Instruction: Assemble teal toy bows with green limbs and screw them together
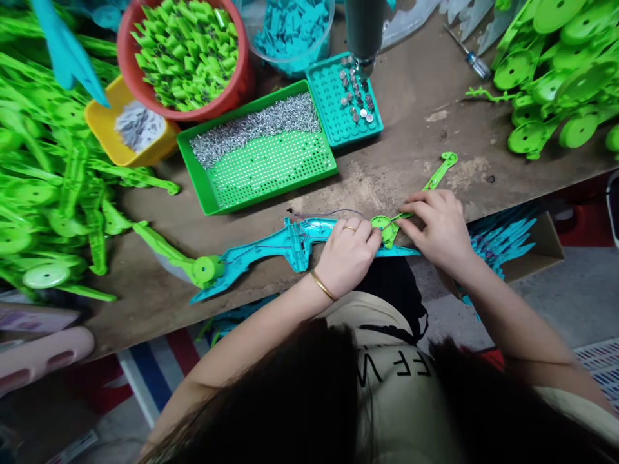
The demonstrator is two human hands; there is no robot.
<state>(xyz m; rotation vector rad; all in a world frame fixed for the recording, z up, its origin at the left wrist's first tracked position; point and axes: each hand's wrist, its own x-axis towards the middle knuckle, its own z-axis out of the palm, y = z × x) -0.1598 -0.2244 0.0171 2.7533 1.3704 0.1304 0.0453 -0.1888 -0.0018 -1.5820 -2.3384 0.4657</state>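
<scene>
A blue plastic toy bow body (pixel 256 248) lies along the table's front edge with its inner side up; thin wires run through it. One green limb with a round hub (pixel 206 270) joins its left end. At the right end sits a second green limb (pixel 441 169), angled up and away. My left hand (pixel 351 251), fingers curled, presses on the bow body beside this limb's hub. My right hand (pixel 438 225) pinches at the second limb near its hub; its fingertips partly cover the spot. A thin dark wire (pixel 333 212) loops out behind the body.
Behind the bow are a green tray (pixel 271 190) of screws, a teal tray (pixel 344 132) of small metal discs, a red bowl (pixel 246 77) of green pieces and a yellow bin (pixel 104 132). A dark driver (pixel 365 29) hangs above. Green parts (pixel 527 138) are heaped right; a screwdriver (pixel 476 64) lies nearby.
</scene>
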